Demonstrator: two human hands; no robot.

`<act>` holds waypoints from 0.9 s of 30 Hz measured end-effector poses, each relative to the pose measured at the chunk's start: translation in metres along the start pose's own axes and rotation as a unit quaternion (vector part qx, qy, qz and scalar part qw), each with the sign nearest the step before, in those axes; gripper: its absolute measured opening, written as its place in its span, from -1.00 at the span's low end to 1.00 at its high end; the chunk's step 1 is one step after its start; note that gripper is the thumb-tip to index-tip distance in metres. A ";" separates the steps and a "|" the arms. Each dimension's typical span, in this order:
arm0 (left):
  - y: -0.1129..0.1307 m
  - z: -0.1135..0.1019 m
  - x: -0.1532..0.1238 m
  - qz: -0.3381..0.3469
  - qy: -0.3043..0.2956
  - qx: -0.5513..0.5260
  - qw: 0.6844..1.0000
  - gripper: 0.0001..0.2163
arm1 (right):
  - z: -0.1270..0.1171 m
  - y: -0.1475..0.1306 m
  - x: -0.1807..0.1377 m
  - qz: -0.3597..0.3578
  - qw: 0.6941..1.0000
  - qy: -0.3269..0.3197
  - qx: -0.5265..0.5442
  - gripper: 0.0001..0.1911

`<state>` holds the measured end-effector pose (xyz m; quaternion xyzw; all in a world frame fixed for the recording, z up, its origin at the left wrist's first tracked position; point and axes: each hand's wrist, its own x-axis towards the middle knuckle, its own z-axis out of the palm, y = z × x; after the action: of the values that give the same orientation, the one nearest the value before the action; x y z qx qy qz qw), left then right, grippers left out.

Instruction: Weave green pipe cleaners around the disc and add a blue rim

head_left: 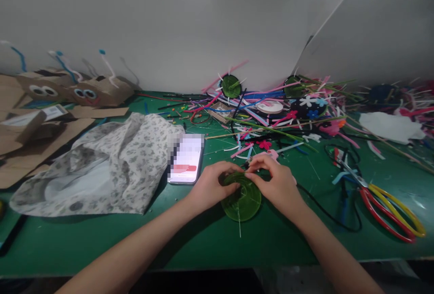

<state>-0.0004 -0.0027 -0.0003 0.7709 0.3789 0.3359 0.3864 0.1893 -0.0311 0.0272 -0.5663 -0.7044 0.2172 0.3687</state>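
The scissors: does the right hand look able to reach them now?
Probably yes: the right hand has only a thin black cord between it and the scissors, though it is busy at the green disc.

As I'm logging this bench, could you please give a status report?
Left hand holding green disc, thumb on top. Right hand pinched at its far edge. Phone beside left hand, not blocking disc.

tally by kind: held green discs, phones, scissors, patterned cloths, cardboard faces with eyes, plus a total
Held green disc: 1
Phone: 1
Scissors: 1
Patterned cloth: 1
Cardboard faces with eyes: 2
Total: 6
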 end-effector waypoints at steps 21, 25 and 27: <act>-0.001 -0.001 0.001 0.005 -0.002 -0.006 1.000 -0.80 | 0.000 0.013 -0.001 0.073 0.949 0.208 0.223 -0.77; -0.002 0.000 0.002 0.001 -0.003 -0.009 1.000 -0.78 | 0.004 0.009 -0.005 0.009 0.977 0.154 0.145 -0.87; -0.002 0.000 0.002 0.004 -0.001 -0.012 1.000 -0.77 | 0.006 0.006 -0.007 -0.051 0.989 0.123 0.056 -0.90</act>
<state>0.0000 -0.0006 -0.0019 0.7679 0.3712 0.3414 0.3949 0.1893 -0.0353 0.0172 -0.5307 -0.6684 0.1653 0.4943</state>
